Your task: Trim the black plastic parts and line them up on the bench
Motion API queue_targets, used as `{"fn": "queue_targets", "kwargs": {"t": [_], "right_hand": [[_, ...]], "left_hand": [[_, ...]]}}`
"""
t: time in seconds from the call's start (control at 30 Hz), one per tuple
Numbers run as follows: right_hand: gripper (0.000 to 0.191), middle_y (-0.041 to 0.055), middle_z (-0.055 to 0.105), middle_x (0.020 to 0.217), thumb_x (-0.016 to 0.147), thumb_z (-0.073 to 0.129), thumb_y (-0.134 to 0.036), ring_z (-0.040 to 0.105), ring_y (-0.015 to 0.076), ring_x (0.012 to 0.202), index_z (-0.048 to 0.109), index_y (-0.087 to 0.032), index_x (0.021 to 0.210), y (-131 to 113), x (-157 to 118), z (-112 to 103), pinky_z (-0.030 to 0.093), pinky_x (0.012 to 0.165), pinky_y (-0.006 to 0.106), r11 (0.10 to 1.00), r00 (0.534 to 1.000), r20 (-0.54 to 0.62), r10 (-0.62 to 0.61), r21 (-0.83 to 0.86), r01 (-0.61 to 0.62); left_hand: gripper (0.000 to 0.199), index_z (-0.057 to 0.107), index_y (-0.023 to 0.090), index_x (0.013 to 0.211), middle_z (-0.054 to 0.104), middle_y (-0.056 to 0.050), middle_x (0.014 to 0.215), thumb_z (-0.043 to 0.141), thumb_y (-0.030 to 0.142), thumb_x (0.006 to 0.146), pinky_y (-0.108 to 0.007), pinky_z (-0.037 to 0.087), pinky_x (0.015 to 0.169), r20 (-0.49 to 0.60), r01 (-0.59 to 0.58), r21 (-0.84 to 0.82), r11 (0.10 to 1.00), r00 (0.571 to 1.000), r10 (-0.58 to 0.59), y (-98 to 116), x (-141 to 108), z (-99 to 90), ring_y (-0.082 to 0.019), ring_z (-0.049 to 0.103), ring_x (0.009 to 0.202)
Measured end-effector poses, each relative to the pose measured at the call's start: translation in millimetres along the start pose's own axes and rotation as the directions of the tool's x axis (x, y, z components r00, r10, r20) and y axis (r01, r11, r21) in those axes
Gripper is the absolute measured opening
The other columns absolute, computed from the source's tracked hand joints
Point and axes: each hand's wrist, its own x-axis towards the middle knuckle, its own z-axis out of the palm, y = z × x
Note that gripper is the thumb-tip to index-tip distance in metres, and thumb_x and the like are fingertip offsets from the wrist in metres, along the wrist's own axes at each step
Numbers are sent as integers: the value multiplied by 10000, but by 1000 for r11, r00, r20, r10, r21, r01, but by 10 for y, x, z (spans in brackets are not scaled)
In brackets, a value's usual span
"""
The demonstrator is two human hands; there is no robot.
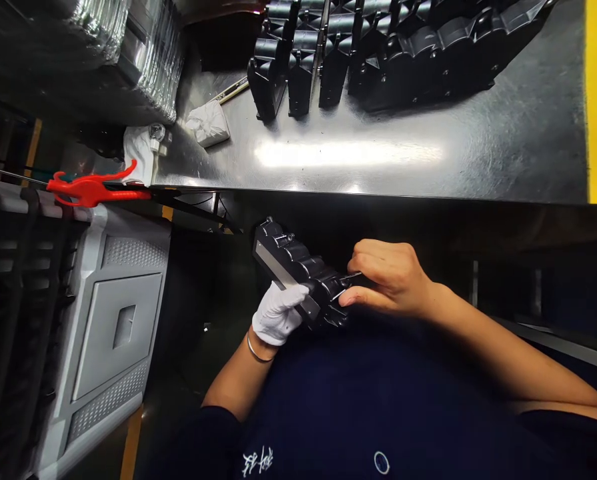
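Observation:
My left hand [278, 313], in a white glove, grips a long black moulded plastic part [303, 263] with a row of rounded scallops along one side and a flat grey strip on the other. The part is tilted in front of my body, below the bench edge. My bare right hand [391, 277] is at its near right end, fingers curled and thumb stretched toward it. A thin dark sliver shows between my right thumb and fingers; whether it is a small tool or a bit of the part, I cannot tell.
Similar black parts [303, 67] stand in rows on the metal bench [353, 153]. A white wrapped block [209, 123] and a red air blow gun [95, 190] are to the left. Wrapped stacks [148, 60] stand behind; a grey crate [121, 327] is at left.

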Motion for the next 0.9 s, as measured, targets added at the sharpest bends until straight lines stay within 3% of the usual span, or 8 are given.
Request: {"fn": "queue_targets", "kwargs": {"t": [0.13, 0.27, 0.4, 0.53, 0.63, 0.73, 0.83, 0.9], "right_hand": [[491, -15, 408, 507, 919, 499, -508, 373, 109, 476, 459, -194, 544, 18, -9, -9, 224, 463, 277, 998, 999, -7, -42, -41, 42], [458, 1, 474, 545, 981, 359, -468, 422, 119, 487, 534, -205, 649, 57, 22, -90, 295, 479, 265, 998, 997, 65, 38, 50, -42], [425, 5, 484, 534, 983, 340, -410, 427, 125, 472, 566, -225, 675, 100, 84, -203, 301, 482, 279, 993, 985, 134, 105, 31, -110], [389, 1, 483, 515, 937, 448, -427, 423, 120, 465, 586, -232, 630, 140, 138, -281, 264, 472, 292, 996, 983, 171, 71, -69, -60], [368, -10, 482, 504, 919, 491, -427, 409, 109, 453, 595, -232, 625, 180, 171, -327, 251, 465, 283, 1000, 974, 227, 15, -29, -9], [384, -23, 467, 493, 923, 498, -417, 391, 102, 445, 571, -228, 596, 222, 189, -363, 248, 467, 277, 995, 944, 327, -33, 104, -2], [376, -33, 457, 507, 930, 513, -364, 392, 93, 459, 560, -214, 588, 254, 179, -383, 277, 486, 260, 959, 903, 427, -57, 276, -70], [382, -37, 449, 516, 935, 515, -337, 382, 84, 464, 564, -201, 581, 272, 155, -388, 298, 492, 243, 907, 838, 542, -65, 383, -177]], "left_hand": [[360, 697, 176, 1007, 729, -15, 762, 682, 44, 672, -285, 582, 761, -19, 66, -68, 996, 998, -67, -2, -9, 101, -188, 712, 771], [193, 692, 145, 852, 713, -2, 717, 557, 17, 802, -214, 572, 733, -90, 186, -221, 957, 974, -210, 45, -19, 215, -101, 687, 630], [351, 659, 139, 722, 709, -9, 689, 388, 63, 932, -221, 555, 835, -121, 302, -411, 860, 917, -381, 115, -21, 268, -81, 699, 656], [375, 675, 144, 743, 703, -3, 647, 370, 97, 956, -207, 545, 859, -76, 329, -454, 828, 911, -404, 133, -43, 258, -82, 709, 679], [388, 675, 135, 730, 721, -23, 688, 367, 110, 963, -188, 540, 854, -59, 360, -441, 822, 902, -427, 117, -78, 242, -87, 716, 711], [329, 692, 136, 763, 741, -38, 768, 418, 99, 940, -210, 522, 913, -24, 377, -407, 832, 906, -422, 95, -110, 220, -111, 724, 784], [302, 706, 129, 786, 748, -60, 808, 439, 112, 927, -275, 505, 976, 42, 399, -366, 841, 910, -414, 81, -121, 201, -159, 723, 870], [326, 712, 111, 795, 750, -84, 811, 418, 132, 934, -326, 510, 983, 80, 451, -328, 830, 889, -451, 90, -114, 194, -192, 722, 889]]}}
